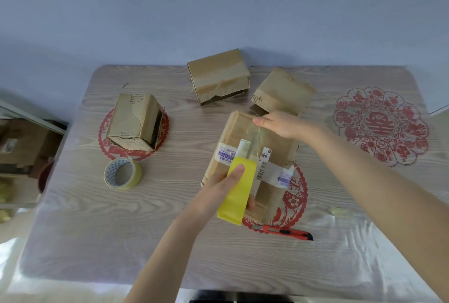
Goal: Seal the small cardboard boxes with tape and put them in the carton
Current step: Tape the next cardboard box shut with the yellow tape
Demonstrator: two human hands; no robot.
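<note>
Early days on this one, by the look of it. The left hand (218, 195) grips a yellow tape roll (237, 195) over the near half of the box in the middle (243, 130), and a clear strip of tape (255, 142) runs from the roll up to the far edge. There the right hand (279, 124) lies flat with straight fingers, pressing the end down rather than grabbing anything. So I'd say box one is mid-seal: strip not cut, not smoothed. The other three look untouched: the left box (136, 123) lies on its side with a gap showing, the back box (218, 76) has a ragged open edge, and the back-right box (284, 91) has a loose flap. A spare tape roll (121, 172) and a red utility knife (283, 231) sit on the table (170, 229). Can't pick out the carton for sure, so nothing looks packed yet.
</note>
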